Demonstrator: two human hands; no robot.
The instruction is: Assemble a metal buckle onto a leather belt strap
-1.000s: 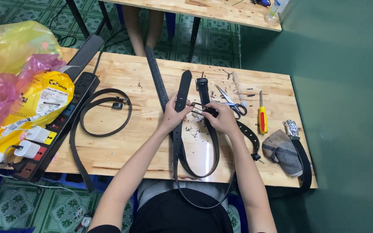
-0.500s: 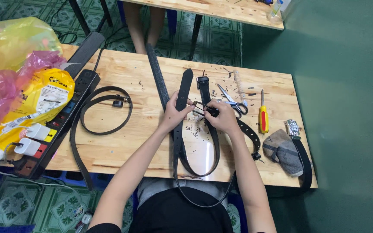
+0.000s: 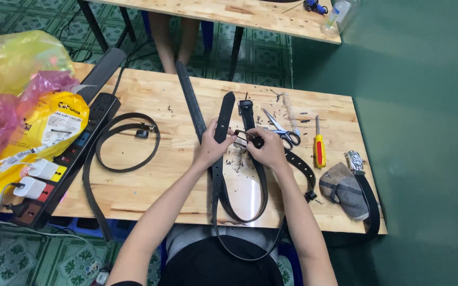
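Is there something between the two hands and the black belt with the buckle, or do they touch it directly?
Nothing visible stands between. The left hand rests directly on the black belt, and the right hand grips the buckle. The scissors lie apart, beside the right hand.

Left hand (image 3: 211, 149) and right hand (image 3: 265, 149) pinch a black belt (image 3: 219, 175) — scissors (image 3: 281, 130) beside.

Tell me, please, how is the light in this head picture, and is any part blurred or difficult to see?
Head view: soft, even light, only faint shadows under the hands on the wooden table. Black belt, scissors and screwdriver look sharp. The small metal piece between the left hand and right hand is too small to make out.
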